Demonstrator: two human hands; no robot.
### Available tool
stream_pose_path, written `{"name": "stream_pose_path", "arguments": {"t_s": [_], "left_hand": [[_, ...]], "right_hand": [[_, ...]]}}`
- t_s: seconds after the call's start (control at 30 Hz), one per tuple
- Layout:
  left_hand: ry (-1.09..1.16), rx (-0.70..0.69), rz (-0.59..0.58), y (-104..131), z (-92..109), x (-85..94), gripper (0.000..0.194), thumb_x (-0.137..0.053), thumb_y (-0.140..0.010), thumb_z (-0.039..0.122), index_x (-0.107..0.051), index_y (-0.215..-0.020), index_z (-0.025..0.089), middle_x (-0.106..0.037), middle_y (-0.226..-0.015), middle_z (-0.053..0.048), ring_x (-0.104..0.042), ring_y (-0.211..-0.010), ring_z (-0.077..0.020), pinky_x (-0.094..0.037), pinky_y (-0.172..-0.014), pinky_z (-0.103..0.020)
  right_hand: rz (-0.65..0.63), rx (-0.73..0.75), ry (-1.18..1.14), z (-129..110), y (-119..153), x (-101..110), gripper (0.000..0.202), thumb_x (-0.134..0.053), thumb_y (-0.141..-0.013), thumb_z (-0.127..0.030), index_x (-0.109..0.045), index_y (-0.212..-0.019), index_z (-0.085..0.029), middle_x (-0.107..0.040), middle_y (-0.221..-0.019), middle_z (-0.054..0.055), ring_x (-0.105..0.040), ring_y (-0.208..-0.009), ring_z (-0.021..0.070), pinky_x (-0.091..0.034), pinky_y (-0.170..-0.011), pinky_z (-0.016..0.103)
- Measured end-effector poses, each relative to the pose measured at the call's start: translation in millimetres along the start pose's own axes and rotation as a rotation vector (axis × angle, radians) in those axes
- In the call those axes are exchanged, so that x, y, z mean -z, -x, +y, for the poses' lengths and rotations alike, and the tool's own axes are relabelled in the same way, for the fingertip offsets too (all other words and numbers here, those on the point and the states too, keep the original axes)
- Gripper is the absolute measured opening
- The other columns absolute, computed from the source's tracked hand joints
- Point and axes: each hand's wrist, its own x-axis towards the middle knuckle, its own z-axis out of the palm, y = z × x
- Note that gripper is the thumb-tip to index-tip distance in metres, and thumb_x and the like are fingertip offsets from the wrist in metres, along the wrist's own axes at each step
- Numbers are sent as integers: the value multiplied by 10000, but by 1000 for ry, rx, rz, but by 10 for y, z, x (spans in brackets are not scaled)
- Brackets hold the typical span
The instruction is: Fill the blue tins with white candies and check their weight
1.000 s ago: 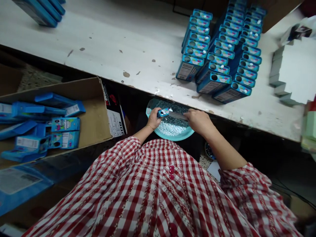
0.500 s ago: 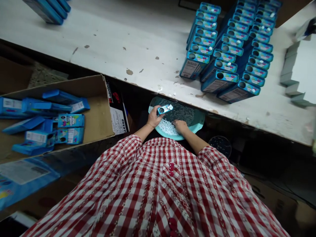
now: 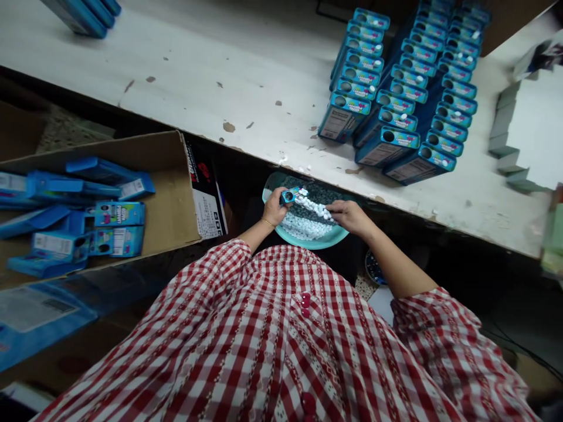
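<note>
The left hand (image 3: 273, 210) grips one small blue box (image 3: 288, 197), its open round hole facing up, over the left part of a single turquoise bowl (image 3: 308, 242). The right hand (image 3: 347, 215) is closed on the end of what looks like one narrow scoop (image 3: 328, 215), largely hidden under a line of white pellets (image 3: 313, 205) that reaches to the box. More pellets, too many to count, fill the bowl below both hands.

Pellets could roll off the scoop's sides if it tilts, since they are heaped high. They could also miss the hole or jam at its rim: a few lie on the box top, beside the opening. A slack left grip could let the box tip into the bowl.

On the table (image 3: 197, 76), beyond the hands and to the right, blue boxes (image 3: 400, 138) stand in three rows. The leftmost row shows seven; the other two are longer, their far ends too blurred to count. Far left are three more boxes (image 3: 88, 14). Left of the hands, one carton (image 3: 169, 199) holds at least seven overlapping boxes; their exact number is unclear.
</note>
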Motion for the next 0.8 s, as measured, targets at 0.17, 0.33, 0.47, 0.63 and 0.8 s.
{"name": "stream_pose_path", "arguments": {"t_s": [0.17,0.33,0.47,0.63,0.8], "left_hand": [[-42,-74,-56,-1,14,-24,368,-556,-691,146,-497,-1052,186,-614,-1004,-67,-579,-958,-223,-457,-857,-357],[-68,-86,-61,4,-11,-51,366,-542,-674,131,-506,-1035,184,-613,-1004,-77,-569,-950,-228,-452,-861,-367],[-57,-67,-59,-3,-39,-70,364,-543,-676,139,-497,-1032,196,-609,-994,-69,-567,-943,-223,-457,-856,-368],[-30,-37,-57,-6,-44,-57,371,-564,-687,157,-488,-1048,190,-601,-1028,-78,-569,-979,-227,-460,-866,-367],[-26,-37,-17,19,9,-11,337,-586,-723,193,-493,-1047,183,-612,-994,-74,-585,-958,-221,-468,-854,-354]], "right_hand": [[-91,-116,462,-633,-121,272,335,-434,-775,-111,-713,-934,-205,-693,-968,81,-612,-941,217,-429,-783,290],[-142,-175,670,-1038,-263,229,303,-431,-839,-136,-667,-1028,-120,-670,-998,169,-619,-959,242,-434,-837,319],[-119,-139,670,-1146,-304,186,316,-390,-881,-165,-647,-1047,-87,-659,-1000,197,-611,-989,257,-429,-860,329],[-114,-153,696,-1075,-100,296,331,-359,-873,-141,-663,-1003,-130,-649,-985,158,-622,-912,227,-438,-789,292],[-58,-202,556,-449,202,281,345,-397,-861,-178,-656,-1078,-246,-648,-1005,73,-612,-917,198,-432,-751,261]]}}
